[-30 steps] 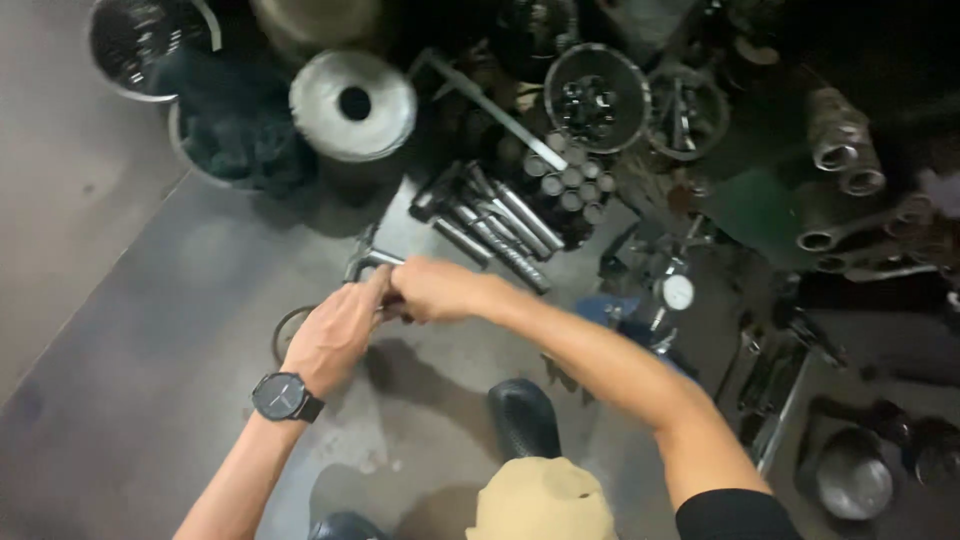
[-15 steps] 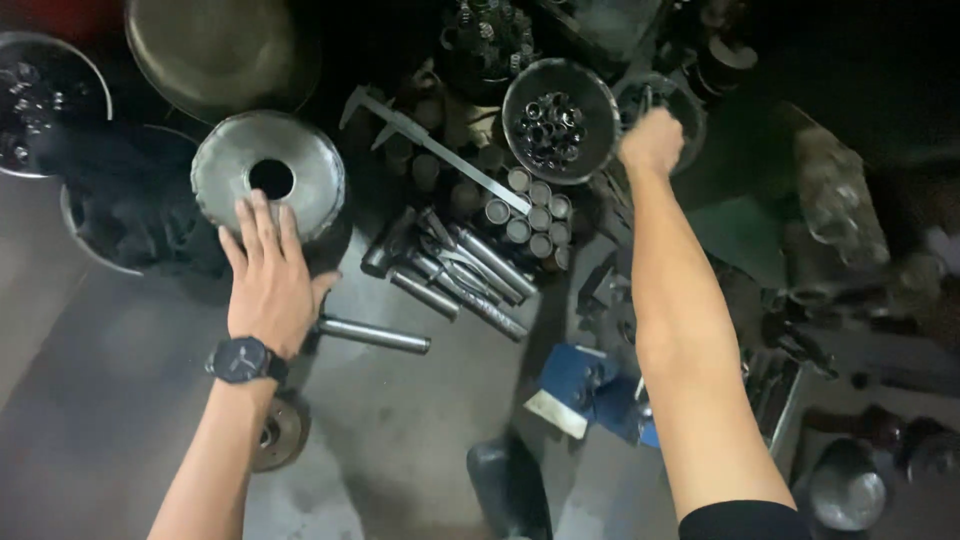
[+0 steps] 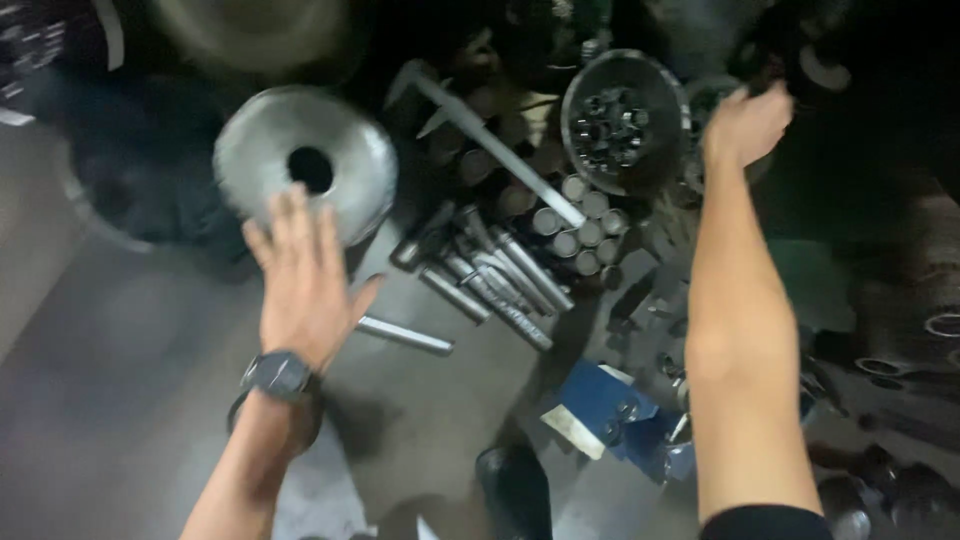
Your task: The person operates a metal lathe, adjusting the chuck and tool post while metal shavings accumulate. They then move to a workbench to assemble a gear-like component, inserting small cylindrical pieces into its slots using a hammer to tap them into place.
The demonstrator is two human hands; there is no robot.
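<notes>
Left hand [image 3: 305,285] spread flat, empty, hovering just short of holed metal disc [image 3: 305,165]; loose rod [image 3: 405,335] beside thumb. Right hand [image 3: 745,125] stretched far forward beside bowl of nuts [image 3: 625,120], grip hidden. Floor [image 3: 120,380] carries all within reach.

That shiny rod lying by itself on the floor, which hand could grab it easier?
Probably the left. The left hand is spread open just above the rod, almost beside it. The right hand is stretched far away, up by the round bowl of small metal parts.
</notes>
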